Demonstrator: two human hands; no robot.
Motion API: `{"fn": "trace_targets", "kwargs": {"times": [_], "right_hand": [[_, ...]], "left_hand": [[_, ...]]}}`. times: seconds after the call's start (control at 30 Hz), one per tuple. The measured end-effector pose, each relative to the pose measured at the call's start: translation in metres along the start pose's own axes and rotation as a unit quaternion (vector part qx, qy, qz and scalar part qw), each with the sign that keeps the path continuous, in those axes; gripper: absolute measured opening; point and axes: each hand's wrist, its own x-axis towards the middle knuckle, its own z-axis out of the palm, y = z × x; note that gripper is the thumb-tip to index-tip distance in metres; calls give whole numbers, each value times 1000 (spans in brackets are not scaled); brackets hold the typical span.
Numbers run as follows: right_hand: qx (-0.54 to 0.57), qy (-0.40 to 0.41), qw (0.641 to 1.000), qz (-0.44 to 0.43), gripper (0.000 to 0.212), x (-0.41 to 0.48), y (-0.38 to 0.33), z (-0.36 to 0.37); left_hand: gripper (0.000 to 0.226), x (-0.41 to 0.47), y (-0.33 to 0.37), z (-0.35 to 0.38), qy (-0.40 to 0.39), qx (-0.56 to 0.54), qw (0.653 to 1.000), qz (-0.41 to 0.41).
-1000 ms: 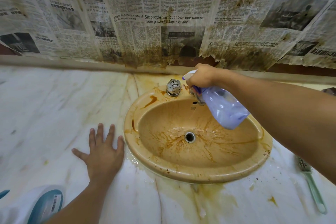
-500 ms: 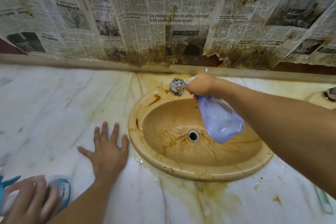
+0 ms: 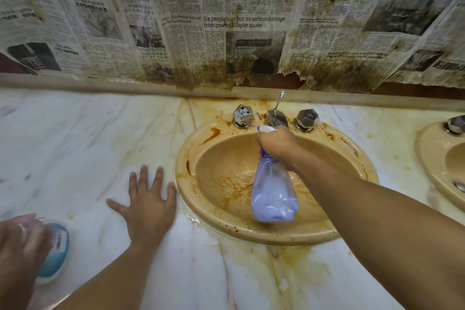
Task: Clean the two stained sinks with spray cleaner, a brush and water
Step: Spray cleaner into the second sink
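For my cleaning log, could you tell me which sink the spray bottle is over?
The middle sink, under the spray bottle in the right hand; the other sink sits apart at the right edge.

Right hand [image 3: 276, 145] grips the head of a purple spray bottle [image 3: 274, 194], held tilted over the brown-stained sink [image 3: 221, 224], while the left hand [image 3: 148, 204] lies flat, fingers spread, on the marble counter [image 3: 75, 146] just beside the sink's left rim, with a second sink [image 3: 427, 158] at far right.
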Motion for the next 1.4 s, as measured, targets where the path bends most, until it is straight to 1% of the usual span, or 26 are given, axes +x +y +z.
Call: {"fn": "trace_targets", "kwargs": {"times": [0.1, 0.2, 0.23, 0.3, 0.37, 0.43, 0.57, 0.63, 0.73, 0.9, 0.97, 1.1, 1.17, 1.23, 1.33, 1.37, 1.4], "right_hand": [[36, -26, 999, 2, 28, 3, -1, 2], [75, -107, 991, 0, 33, 1, -4, 9], [83, -123, 989, -5, 33, 0, -6, 12], [72, -116, 990, -21, 26, -2, -10, 20], [52, -77, 995, -22, 24, -4, -14, 27], [39, -52, 998, -15, 15, -7, -17, 31], [55, -49, 997, 0, 6, -8, -18, 37], [81, -73, 994, 3, 7, -8, -16, 41], [114, -138, 984, -5, 16, -7, -13, 44], [105, -197, 975, 2, 7, -18, -12, 46], [92, -188, 978, 7, 7, -21, -12, 50], [70, -135, 988, 13, 13, -17, -11, 59], [73, -127, 989, 12, 10, -17, -11, 61], [83, -119, 989, 12, 3, -16, -11, 63], [88, -108, 990, 12, 39, -11, -11, 61], [89, -106, 990, 10, 44, -10, -12, 60], [89, -106, 990, 9, 42, -11, -14, 59]], "left_hand": [[57, 0, 0, -1, -6, 0, 1000, -2], [57, 1, 1, -2, -9, -3, 1000, -5], [57, 0, 1, -2, -9, -4, 1000, -4], [57, 0, 2, -2, -9, -4, 1000, -5], [57, 0, 3, -3, -11, -2, 1000, -5], [58, 0, 3, -4, -12, 1, 1000, -5], [58, -1, 2, -3, -10, 1, 1000, -1], [58, 0, 2, -3, -10, 2, 1000, 0], [58, 0, 2, -4, -12, 2, 1000, -3], [58, 0, 2, -5, -15, -3, 1000, -4], [58, 0, 2, -5, -18, -4, 1000, -4], [58, 0, 2, -6, -17, -6, 1000, -3], [58, 0, 2, -6, -16, -10, 1000, -3], [58, 1, 2, -5, -16, -8, 1000, -3], [58, 1, 0, -3, -10, -5, 1000, 1], [58, 0, 0, -3, -10, -6, 1000, 0], [58, 0, 0, -3, -12, -6, 1000, 0]]}}
